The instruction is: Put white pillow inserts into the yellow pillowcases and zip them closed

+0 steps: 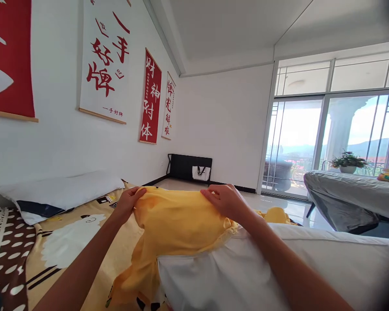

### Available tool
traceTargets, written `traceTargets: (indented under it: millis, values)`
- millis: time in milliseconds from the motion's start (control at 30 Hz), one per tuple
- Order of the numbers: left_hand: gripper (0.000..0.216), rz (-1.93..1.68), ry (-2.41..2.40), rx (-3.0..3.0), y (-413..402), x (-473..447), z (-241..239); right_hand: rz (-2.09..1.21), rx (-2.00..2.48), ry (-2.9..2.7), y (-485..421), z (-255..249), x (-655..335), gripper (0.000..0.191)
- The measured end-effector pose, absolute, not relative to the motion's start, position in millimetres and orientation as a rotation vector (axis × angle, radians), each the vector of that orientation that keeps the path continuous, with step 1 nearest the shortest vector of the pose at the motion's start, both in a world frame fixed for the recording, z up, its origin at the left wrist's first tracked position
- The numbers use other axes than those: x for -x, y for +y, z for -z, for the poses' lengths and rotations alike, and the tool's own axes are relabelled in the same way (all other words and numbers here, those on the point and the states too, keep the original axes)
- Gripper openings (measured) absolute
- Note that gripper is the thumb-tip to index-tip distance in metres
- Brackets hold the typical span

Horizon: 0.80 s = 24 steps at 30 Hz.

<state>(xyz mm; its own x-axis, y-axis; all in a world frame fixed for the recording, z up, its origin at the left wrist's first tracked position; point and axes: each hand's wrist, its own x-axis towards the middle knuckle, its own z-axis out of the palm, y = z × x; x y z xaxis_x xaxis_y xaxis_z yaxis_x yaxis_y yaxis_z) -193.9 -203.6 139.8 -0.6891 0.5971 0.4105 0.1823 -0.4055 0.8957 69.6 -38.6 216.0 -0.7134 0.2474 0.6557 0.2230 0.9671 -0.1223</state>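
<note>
Grip: left hand and right hand pinch yellow cloth; top edge spanning left-right, loose end pointing near-left.

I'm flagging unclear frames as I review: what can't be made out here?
All in the head view:
Yellow cloth: far side, hidden by its near side.
Left hand and right hand: some fingertips, hidden by the cloth.
Leftmost scroll: cut off by the left and top edges.
Bag: any markings, too small to read.
</note>
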Motion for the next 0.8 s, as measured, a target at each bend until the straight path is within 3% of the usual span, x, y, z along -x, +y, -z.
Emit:
traceTargets:
  millis: [200,300,567,800]
  values:
    - [0.037,-2.072,1.738,-1.269,-207,185,-203,0.019,0.415,-2.239,-32,-211,-100,0.053]
    - [0.036,-1.944,1.845,-1.333,-203,181,-220,0.129,0.410,-2.426,-28,-195,-104,0.051]
    - [0.042,-2.022,1.820,-1.266,-190,179,-224,0.297,0.312,-2.302,-27,-187,-112,0.059]
    - [0.042,-1.951,1.872,-1.340,-187,178,-219,0.175,0.281,-2.112,-14,-182,-128,0.056]
